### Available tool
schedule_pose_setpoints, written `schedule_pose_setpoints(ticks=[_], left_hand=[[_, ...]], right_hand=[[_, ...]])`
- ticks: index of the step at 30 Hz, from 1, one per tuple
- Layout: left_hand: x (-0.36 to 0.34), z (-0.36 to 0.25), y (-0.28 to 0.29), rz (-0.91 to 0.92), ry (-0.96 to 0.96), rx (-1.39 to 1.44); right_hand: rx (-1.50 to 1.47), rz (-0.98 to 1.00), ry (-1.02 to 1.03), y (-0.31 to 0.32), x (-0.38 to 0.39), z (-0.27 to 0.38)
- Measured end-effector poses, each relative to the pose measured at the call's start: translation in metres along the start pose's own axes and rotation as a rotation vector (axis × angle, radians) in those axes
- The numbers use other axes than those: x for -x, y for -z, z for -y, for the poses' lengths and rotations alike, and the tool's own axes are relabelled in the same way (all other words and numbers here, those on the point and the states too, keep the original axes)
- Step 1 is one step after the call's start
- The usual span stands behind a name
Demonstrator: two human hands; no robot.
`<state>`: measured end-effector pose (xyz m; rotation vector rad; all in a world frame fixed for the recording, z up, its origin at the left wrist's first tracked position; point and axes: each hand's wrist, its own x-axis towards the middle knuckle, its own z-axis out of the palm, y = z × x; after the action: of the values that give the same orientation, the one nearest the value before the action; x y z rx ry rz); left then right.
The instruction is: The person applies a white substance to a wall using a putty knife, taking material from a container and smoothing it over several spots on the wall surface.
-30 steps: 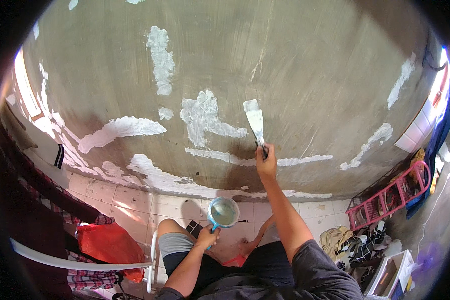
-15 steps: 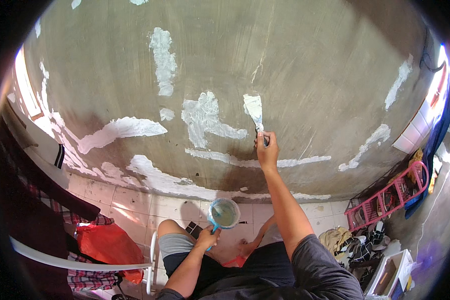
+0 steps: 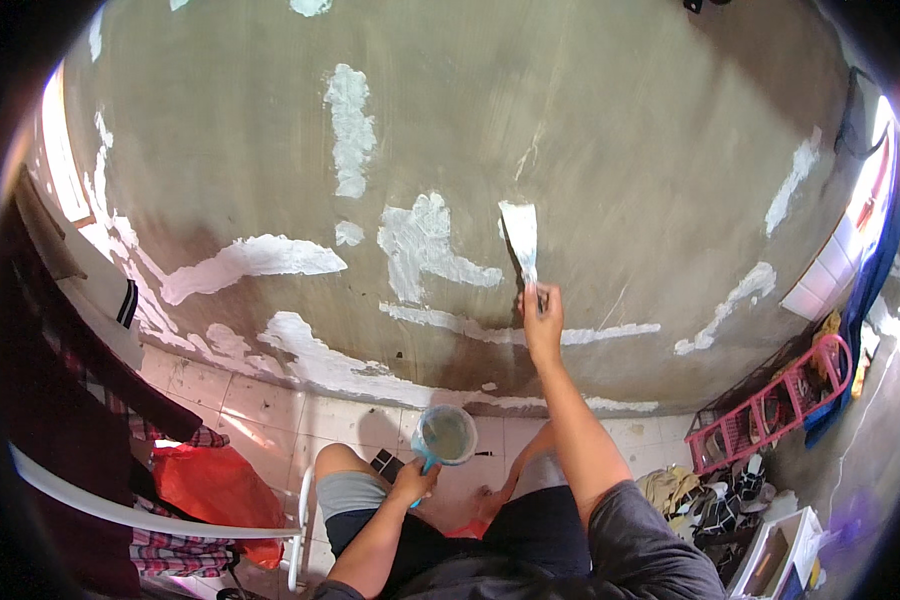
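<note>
My right hand [image 3: 542, 310] is closed round the handle of a putty knife [image 3: 519, 235]. Its whitish blade points up and lies at the grey wall [image 3: 630, 180], right of a white putty patch [image 3: 420, 245]. Whether the whole blade edge touches the wall, I cannot tell. Low in front of my legs, my left hand [image 3: 413, 482] grips the blue handle of a round plastic dipper [image 3: 446, 434]. Pale grey-white paste shows inside it. Above the knife a thin crack [image 3: 529, 155] runs up the wall.
More white putty runs along the wall's foot above the tiled floor [image 3: 270, 395]. To the left are a white rail [image 3: 160, 522], a red bag [image 3: 215, 490] and hanging clothes. A pink rack [image 3: 770, 405], piled cloth [image 3: 685, 490] and a white box [image 3: 775, 552] stand right.
The putty knife has turned slightly more upright, and my right hand sits a little lower in view. My left hand still holds the dipper. The view has shifted slightly.
</note>
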<state>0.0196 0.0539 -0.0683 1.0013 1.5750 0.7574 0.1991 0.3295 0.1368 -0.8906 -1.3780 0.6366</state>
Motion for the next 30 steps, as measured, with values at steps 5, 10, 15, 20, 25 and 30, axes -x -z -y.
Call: schedule_pose_setpoints(ticks=[5,10,15,20,25,30], left_hand=[[-0.006,0.004,-0.002,0.004,0.028,0.022],[-0.010,-0.005,-0.006,0.007,-0.002,-0.009],[-0.012,0.008,-0.006,0.023,0.009,-0.013],[-0.015,0.002,-0.009,0.015,0.022,-0.056],[-0.018,0.003,-0.013,0.023,0.017,-0.019],[-0.017,0.000,-0.010,0.042,0.001,-0.051]], right_hand=[[0.187,-0.025,0.067,-0.003,-0.016,0.001],[0.223,-0.049,-0.024,0.018,0.021,-0.025],[0.107,-0.062,0.042,0.011,0.026,0.001],[0.255,-0.064,0.044,0.001,-0.001,0.021],[0.391,-0.060,0.038,0.022,0.028,-0.021],[0.163,-0.017,-0.013,0.030,0.044,-0.023]])
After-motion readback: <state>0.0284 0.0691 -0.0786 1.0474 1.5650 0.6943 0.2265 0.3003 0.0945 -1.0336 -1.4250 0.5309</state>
